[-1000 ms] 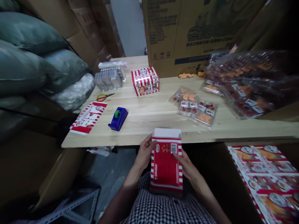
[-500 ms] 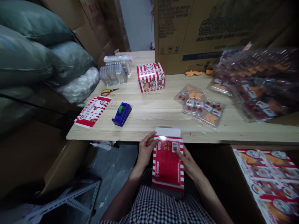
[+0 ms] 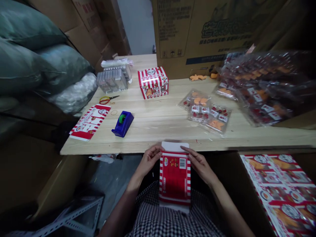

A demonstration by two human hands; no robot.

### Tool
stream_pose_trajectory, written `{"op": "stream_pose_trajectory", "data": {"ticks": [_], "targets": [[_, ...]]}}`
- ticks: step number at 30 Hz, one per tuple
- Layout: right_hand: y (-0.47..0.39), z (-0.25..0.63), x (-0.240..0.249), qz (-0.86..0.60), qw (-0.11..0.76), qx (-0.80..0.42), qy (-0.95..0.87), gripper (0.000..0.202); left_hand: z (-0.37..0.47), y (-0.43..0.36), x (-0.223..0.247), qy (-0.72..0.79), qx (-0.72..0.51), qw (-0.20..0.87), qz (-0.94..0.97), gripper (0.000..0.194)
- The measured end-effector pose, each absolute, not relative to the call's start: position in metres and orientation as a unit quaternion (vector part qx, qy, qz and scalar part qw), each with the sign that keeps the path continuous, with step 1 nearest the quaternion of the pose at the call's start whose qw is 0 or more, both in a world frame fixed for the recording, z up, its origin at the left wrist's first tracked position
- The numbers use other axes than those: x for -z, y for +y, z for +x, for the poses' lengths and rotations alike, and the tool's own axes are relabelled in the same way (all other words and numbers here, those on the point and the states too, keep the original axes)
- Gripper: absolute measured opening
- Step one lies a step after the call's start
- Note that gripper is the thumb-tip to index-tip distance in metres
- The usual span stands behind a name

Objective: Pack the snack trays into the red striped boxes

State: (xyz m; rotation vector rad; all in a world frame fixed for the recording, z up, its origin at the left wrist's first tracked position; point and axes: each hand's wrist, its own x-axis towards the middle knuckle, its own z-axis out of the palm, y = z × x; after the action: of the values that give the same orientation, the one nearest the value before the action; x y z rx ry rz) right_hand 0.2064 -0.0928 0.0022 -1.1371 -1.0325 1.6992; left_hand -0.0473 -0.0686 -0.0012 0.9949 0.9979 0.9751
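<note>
A flattened red-and-white striped carton (image 3: 174,179) lies over my lap, its barcode side up and its white end flap (image 3: 172,146) pointing at the table edge. My left hand (image 3: 149,159) pinches the carton's upper left corner near the flap. At the upper right corner is my right hand (image 3: 200,166), its index finger on the flap and its other fingers at the carton's edge. On the table beyond stand a folded-up box (image 3: 153,84) of the same striped print and a blue tape dispenser (image 3: 122,124) with green inside.
Scissors (image 3: 108,99) and a flat printed carton (image 3: 90,122) lie on the left. Clear plastic trays (image 3: 112,80) stand behind. Packs of toy food (image 3: 208,113) lie right of centre, beside a larger heap (image 3: 261,89). Printed sheets (image 3: 278,184) are stacked at lower right.
My right hand has moved up from the carton's barcode area to the corner by the flap. My left hand stays at its corner. The view has shifted slightly.
</note>
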Motion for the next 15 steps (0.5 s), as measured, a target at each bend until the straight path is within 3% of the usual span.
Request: {"op": "stream_pose_trajectory", "data": {"ticks": [3, 7, 15], "targets": [[-0.096, 0.207, 0.010, -0.458, 0.446, -0.687, -0.346, 0.050, -0.046, -0.065, 0.009, 0.447, -0.435, 0.652, 0.433, 0.023], [-0.084, 0.206, 0.009, -0.487, 0.489, -0.634, -0.350, 0.044, -0.039, -0.054, 0.004, 0.439, -0.441, 0.672, 0.401, 0.030], [-0.078, 0.209, -0.006, -0.482, 0.436, -0.608, -0.456, 0.023, -0.055, -0.051, -0.005, 0.438, -0.356, 0.679, 0.469, 0.026]]}}
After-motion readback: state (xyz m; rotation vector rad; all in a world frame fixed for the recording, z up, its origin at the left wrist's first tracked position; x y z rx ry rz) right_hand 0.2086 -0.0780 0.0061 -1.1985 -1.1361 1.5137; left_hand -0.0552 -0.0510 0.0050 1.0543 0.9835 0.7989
